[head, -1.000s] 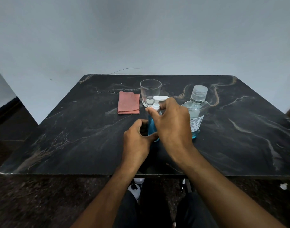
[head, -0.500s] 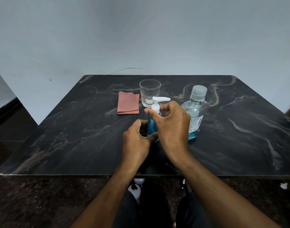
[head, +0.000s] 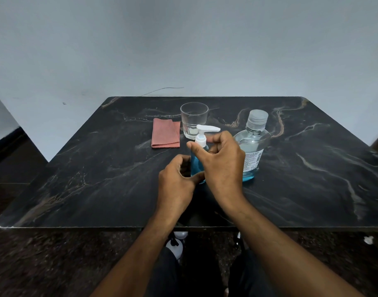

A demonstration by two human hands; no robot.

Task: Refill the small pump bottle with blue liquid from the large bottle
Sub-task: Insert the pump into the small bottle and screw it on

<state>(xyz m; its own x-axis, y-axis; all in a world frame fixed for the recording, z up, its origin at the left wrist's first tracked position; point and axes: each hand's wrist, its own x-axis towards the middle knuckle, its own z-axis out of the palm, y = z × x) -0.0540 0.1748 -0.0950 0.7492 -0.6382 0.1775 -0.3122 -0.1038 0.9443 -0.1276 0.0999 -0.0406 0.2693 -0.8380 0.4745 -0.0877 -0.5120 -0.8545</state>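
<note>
Twisting the pump collar, looks like: left hand (head: pixel 176 182) grips the small pump bottle (head: pixel 196 166) mid-tabletop, right hand (head: pixel 221 161) pinches its neck. Next comes finishing that collar; large bottle (head: pixel 252 146) stands just right.

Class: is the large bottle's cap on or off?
On. The large bottle stands upright on the table with its clear cap seated on the neck.

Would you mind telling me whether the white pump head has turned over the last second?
Yes. The white pump head has turned: its spout, a second ago over the clear drinking glass, now points right toward the large clear bottle.
</note>
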